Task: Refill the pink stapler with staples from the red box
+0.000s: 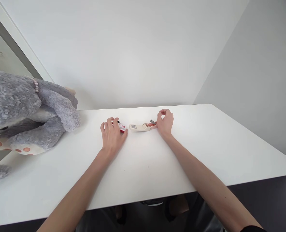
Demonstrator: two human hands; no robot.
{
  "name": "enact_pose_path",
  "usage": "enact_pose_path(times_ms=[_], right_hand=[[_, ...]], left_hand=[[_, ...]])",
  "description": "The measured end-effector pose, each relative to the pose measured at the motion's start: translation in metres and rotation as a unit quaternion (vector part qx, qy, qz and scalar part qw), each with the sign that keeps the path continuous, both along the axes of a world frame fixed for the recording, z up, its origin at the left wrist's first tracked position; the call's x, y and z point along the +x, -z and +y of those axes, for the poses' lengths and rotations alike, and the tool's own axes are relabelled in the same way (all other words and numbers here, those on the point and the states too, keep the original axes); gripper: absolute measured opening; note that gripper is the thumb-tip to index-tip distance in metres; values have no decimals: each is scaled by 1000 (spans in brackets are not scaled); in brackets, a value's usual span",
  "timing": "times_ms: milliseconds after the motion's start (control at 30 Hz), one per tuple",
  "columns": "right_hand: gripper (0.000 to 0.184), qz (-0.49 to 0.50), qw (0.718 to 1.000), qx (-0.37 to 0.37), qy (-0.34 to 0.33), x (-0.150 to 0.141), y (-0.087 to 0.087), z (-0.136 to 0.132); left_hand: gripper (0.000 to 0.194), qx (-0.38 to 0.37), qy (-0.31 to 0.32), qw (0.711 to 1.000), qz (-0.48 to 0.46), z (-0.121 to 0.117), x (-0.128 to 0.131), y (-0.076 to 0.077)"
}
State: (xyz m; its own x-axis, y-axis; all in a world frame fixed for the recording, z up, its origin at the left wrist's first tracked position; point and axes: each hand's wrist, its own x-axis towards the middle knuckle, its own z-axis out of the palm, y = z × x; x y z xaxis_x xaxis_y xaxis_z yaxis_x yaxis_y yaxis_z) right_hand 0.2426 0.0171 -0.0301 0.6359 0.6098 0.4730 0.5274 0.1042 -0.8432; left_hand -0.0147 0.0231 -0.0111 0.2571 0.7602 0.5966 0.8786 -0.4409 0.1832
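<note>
Left hand (111,135) palm down, fingers spread and arched, thumb out to the right; it straddles a small red-and-white box (122,127), a dark round mark at its far end; print on the white face, too small to read; no brand legible; box slants from far left to near right, partly hidden under the fingers.

Right hand (166,124) at the right end of a cream hinged case (138,127); thumb and forefinger curled round into a loop; cannot tell whether anything is pinched; the other fingers are folded out of clear view.

Case lies mid-table between the hands, its long axis running left to right, nearly parallel to the far edge; cream end points left, pink-and-red patterned end right; grey square, code-like label at the left tip, unreadable; small metal clipper (153,122) slants above the patterned part.

White table (143,161); grey plush toy (63,106) at far left, bead string (36,86) on it.
</note>
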Motion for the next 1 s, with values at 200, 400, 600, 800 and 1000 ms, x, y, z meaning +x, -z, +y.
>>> enact_pose_path(times_ms=[200,400,600,800,1000], right_hand=[[8,-115,989,87,-29,-14,-8,-6],[17,-264,939,188,-119,-44,-20,-23],[56,-307,905,174,-239,-76,-23,-36],[36,-256,924,139,-248,-76,-20,-37],[32,-82,947,133,-280,-76,-27,-39]], left_hand=[[59,32,48,994,-97,-3,3,-10],[58,81,161,965,-193,-11,10,-16],[53,74,192,955,-212,-16,14,-15],[61,30,214,946,-242,-20,17,-18],[39,-120,247,882,-384,-22,20,-25]])
